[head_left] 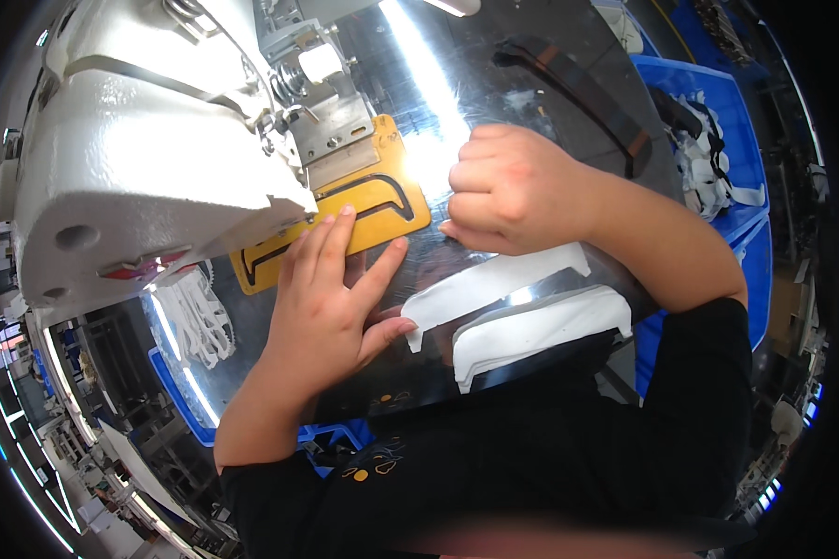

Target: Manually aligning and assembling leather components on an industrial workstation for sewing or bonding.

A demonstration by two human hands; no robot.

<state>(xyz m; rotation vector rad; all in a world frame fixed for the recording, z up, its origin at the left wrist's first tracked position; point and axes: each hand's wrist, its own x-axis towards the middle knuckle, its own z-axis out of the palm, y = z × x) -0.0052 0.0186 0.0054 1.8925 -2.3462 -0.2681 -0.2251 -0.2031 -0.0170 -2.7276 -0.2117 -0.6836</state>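
Observation:
My left hand (322, 312) lies with its fingers spread on a yellow template plate (387, 154), which has a dark-edged slot shaped like a long bracket. The plate sits under the presser area of a white sewing machine (140, 196). The thumb of that hand reaches the end of a single white cut piece (499, 284) on the table. To the right of the plate, my right hand (522, 191) is curled into a fist above the tabletop, and what is inside it, if anything, is hidden. Nearer to me lies a stack of similar white pieces (545, 331).
A heap of white strips (196, 317) lies left on the shiny metal table (438, 93). A long dark curved piece (578, 98) rests at the far right. Blue bins (750, 158) holding white and black pieces stand beyond the right edge. Another blue bin (182, 401) is below left.

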